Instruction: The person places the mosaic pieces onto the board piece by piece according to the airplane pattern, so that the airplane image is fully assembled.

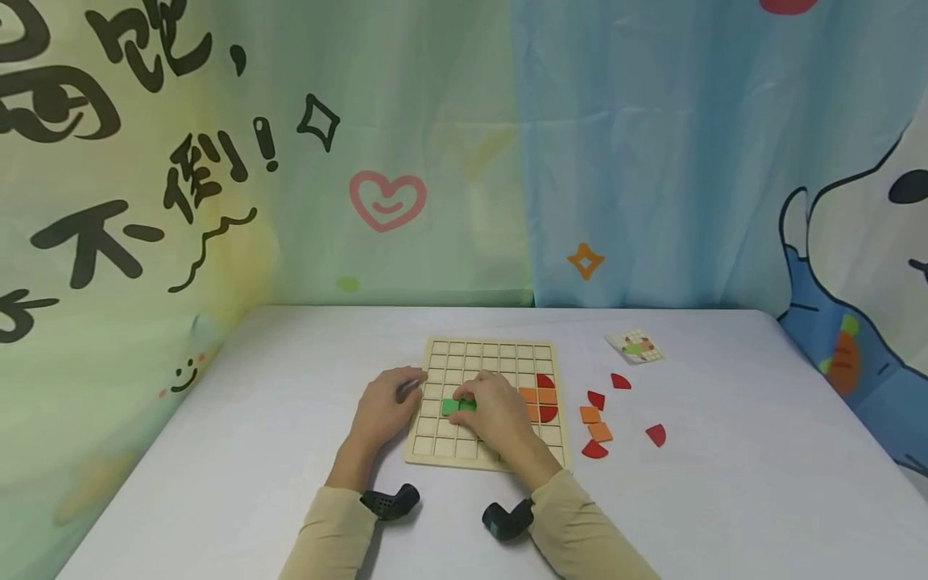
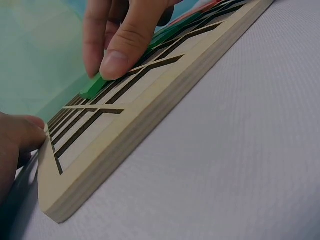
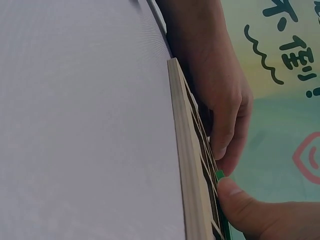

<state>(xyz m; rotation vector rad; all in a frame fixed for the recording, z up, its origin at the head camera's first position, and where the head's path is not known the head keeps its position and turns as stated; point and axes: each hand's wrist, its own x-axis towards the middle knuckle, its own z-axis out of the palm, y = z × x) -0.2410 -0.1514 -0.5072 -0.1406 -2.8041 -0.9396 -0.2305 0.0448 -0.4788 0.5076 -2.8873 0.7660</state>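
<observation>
A wooden grid board [image 1: 453,455] lies flat on the table. My left hand [image 1: 386,409] is at the board's left edge, its fingertips touching the rim. Over the left-middle cells, my right hand [image 1: 500,412] pinches a green square tile [image 2: 91,89] between thumb and finger. Another green tile [image 1: 449,408] sits in the grid just left of those fingertips. Toward the board's right side lie orange square tiles [image 1: 528,395] and red quarter-round tiles [image 1: 548,414], partly hidden behind the right hand.
Right of the board, loose orange squares [image 1: 590,415] and several red quarter-rounds [image 1: 656,435] lie scattered on the white table [image 1: 725,507]. A small pattern card [image 1: 635,346] lies behind them. A printed curtain [image 1: 435,161] hangs beyond the table.
</observation>
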